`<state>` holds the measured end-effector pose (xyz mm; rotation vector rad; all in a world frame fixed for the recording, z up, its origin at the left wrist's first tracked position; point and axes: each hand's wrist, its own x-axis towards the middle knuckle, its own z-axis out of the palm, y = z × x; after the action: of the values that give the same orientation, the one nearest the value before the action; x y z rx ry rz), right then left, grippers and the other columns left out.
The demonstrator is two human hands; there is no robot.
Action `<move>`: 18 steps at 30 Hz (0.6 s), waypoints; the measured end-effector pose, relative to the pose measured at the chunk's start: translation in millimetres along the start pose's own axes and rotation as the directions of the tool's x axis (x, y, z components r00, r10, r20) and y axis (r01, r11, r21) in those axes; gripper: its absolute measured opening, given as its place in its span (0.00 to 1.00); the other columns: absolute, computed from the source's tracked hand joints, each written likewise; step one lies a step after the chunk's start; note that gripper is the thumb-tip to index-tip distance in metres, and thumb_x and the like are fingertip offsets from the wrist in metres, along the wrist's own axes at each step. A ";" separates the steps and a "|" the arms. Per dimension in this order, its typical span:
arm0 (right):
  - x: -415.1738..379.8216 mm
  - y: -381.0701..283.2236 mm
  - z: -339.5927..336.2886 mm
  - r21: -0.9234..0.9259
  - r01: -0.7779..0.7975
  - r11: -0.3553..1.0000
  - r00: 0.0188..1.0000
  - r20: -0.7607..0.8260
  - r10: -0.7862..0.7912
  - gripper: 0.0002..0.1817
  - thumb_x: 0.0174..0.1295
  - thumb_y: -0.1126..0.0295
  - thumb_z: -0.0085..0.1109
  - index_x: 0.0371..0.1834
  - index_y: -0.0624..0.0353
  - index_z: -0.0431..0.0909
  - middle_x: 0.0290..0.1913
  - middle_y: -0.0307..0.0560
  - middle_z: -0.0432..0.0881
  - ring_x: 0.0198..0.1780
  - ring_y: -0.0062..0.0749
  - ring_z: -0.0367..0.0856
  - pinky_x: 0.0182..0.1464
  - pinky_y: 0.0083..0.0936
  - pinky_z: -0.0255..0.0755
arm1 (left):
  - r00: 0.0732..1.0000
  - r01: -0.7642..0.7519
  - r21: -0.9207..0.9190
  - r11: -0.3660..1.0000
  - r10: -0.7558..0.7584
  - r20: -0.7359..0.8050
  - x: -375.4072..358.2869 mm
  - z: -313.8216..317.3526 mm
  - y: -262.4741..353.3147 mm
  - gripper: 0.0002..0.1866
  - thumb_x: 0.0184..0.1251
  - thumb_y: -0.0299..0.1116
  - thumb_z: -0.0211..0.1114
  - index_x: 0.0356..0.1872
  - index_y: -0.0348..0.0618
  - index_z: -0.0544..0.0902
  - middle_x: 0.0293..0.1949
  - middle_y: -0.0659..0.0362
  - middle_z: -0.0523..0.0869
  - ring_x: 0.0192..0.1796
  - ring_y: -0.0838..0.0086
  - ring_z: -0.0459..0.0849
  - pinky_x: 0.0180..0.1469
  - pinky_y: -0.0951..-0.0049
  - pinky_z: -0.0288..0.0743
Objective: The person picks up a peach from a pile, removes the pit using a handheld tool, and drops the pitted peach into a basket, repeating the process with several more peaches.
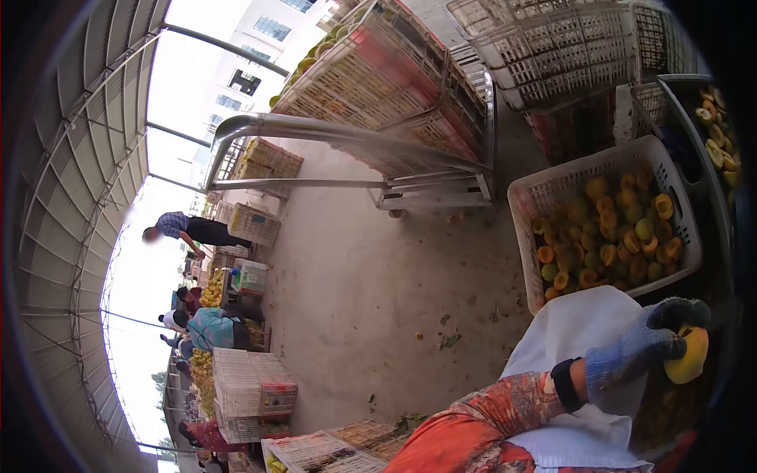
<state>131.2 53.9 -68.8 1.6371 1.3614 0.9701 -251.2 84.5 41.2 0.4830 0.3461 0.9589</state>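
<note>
My left hand (631, 351), in a blue-grey knit glove with a black wrist strap and a floral orange sleeve, is shut on a yellow fruit half (688, 356) at the lower right. A white cloth (579, 327) lies under the forearm. Just beyond the hand stands a white plastic basket (587, 165) filled with several yellow and orange fruit halves. My right hand is out of sight.
A metal trolley (426, 189) stacked with crates of fruit (378, 79) stands across the concrete floor (371, 284). Empty white crates (552, 47) are piled at the back. A dark bin with fruit (719, 146) is at the right edge. Other people (193, 229) work among crates (252, 386) farther off.
</note>
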 end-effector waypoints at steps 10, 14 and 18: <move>22.2 -57.1 219.2 -0.444 -0.360 0.821 0.800 -0.600 0.027 0.26 0.70 0.68 0.30 0.70 0.57 0.44 0.64 0.52 0.63 0.59 0.34 0.70 0.57 0.24 0.65 | 0.999 -0.011 0.012 1.000 0.010 0.040 -52.4 22.1 17.5 0.28 0.42 0.29 0.62 0.52 0.37 0.73 0.54 0.58 0.73 0.61 0.72 0.67 0.65 0.72 0.55; 40.3 -93.2 330.4 -0.600 -0.516 0.612 0.763 -0.647 0.009 0.27 0.71 0.59 0.31 0.71 0.56 0.44 0.67 0.52 0.58 0.64 0.29 0.61 0.63 0.20 0.56 | 0.998 -0.031 0.058 0.998 0.027 0.059 -68.6 34.2 19.0 0.28 0.42 0.28 0.61 0.52 0.38 0.73 0.53 0.58 0.73 0.59 0.71 0.68 0.63 0.72 0.59; 29.0 -65.3 294.7 -0.878 -0.308 0.366 0.762 -0.458 -0.457 0.18 0.52 0.60 0.64 0.46 0.50 0.77 0.38 0.53 0.82 0.38 0.39 0.81 0.39 0.30 0.75 | 0.995 -0.016 0.014 1.000 0.015 0.095 -85.4 43.1 16.0 0.28 0.42 0.28 0.61 0.52 0.40 0.73 0.52 0.58 0.73 0.56 0.71 0.70 0.58 0.72 0.67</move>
<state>377.6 62.8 -245.3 0.2656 0.8602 1.9133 -286.9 10.0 91.9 0.5430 0.2645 0.9456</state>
